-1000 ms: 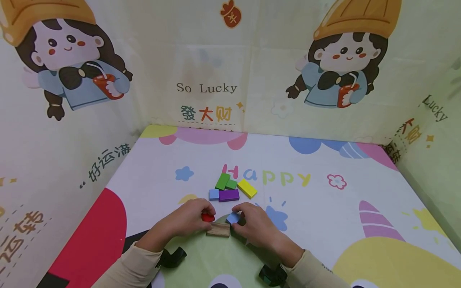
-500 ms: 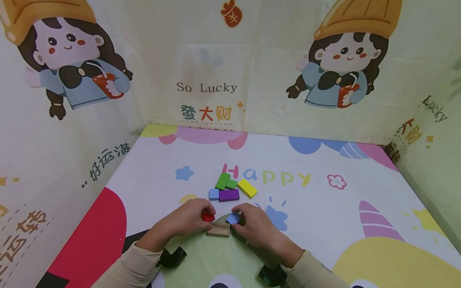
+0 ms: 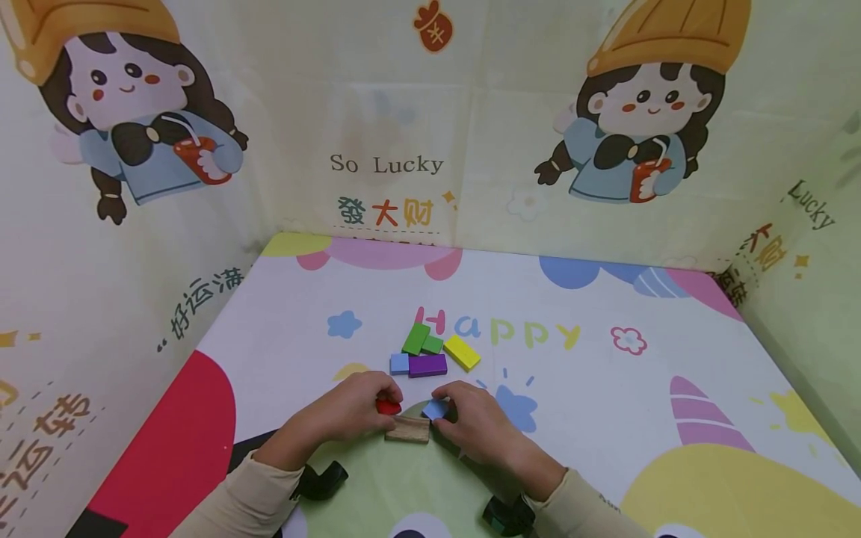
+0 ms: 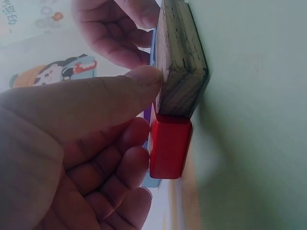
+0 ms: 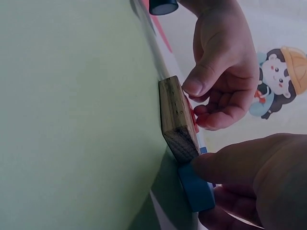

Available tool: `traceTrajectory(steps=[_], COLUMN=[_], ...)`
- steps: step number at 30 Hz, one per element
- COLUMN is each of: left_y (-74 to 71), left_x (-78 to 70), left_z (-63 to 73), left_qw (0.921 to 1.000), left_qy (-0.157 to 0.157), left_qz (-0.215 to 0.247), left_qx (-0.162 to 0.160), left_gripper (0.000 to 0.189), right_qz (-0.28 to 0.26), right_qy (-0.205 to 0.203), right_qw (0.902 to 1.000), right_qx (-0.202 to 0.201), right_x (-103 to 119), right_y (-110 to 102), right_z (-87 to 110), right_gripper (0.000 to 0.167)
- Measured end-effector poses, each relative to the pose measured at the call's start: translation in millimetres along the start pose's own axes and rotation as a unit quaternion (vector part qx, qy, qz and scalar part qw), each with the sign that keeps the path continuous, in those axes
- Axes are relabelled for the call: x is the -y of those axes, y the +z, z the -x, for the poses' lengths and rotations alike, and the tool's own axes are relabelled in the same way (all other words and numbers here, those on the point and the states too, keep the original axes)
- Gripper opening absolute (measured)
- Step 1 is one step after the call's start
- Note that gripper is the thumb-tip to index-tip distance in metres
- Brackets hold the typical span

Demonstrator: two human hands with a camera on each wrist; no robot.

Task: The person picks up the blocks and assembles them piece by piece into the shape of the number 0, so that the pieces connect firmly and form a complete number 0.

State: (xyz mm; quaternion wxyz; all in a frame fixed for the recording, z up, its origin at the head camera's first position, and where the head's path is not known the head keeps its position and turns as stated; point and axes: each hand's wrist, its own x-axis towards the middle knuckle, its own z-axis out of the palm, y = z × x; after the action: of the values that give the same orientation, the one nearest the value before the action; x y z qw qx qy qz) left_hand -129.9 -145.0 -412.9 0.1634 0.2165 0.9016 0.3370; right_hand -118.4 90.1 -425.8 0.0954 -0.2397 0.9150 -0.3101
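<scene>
On the tabletop (image 3: 605,418), the wooden block (image 3: 407,429) lies nearest. The left hand (image 3: 350,411) pinches the red block (image 3: 388,406); the right hand (image 3: 474,422) apparently pinches the blue block (image 3: 435,409). Both touch the wood's far edge.

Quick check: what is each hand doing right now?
Left hand: pinches the red block.
Right hand: pinches the blue block.

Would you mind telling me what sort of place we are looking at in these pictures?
Probably a small tabletop play corner for a child's block activity. A cartoon play mat printed "Happy" covers the surface, cartoon-printed panels wall it in on three sides, and coloured wooden blocks lie on the mat beyond the person's hands.
</scene>
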Motion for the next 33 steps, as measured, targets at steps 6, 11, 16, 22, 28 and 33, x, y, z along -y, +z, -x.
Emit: traceTrajectory(steps=[6,11,16,22,28,33], left_y=[-0.7,-0.6,-0.8,-1.2,-1.2,-0.9], left_x=[0.0,0.2,0.2,0.5,0.9,0.8], left_z=[0.4,0.4,0.1,0.1,0.3,0.2], left_qw=[1.0000,1.0000,0.9999,0.9999,0.9999,0.9999], left_qy=[0.007,0.008,0.010,0.011,0.013,0.013], left_qz=[-0.004,-0.002,-0.007,-0.008,-0.006,-0.003], left_qx=[-0.003,-0.003,-0.004,-0.005,-0.006,-0.007], left_gripper=[0.027,0.027,0.027,0.028,0.028,0.027], right_qz=[0.000,0.003,0.020,0.038,0.049,0.053], right_qy=[0.001,-0.001,-0.008,-0.017,-0.026,-0.028], right_qw=[1.0000,1.0000,0.9997,0.9990,0.9984,0.9981], right_qx=[0.002,0.003,0.012,0.016,0.008,0.010], right_x=[-0.3,0.5,2.8,5.0,2.7,1.1], right_y=[0.2,-0.1,-1.2,-2.4,-0.4,0.2], right_z=[-0.2,-0.3,-0.2,-0.7,-2.0,-2.5], right_gripper=[0.034,0.035,0.035,0.036,0.035,0.035])
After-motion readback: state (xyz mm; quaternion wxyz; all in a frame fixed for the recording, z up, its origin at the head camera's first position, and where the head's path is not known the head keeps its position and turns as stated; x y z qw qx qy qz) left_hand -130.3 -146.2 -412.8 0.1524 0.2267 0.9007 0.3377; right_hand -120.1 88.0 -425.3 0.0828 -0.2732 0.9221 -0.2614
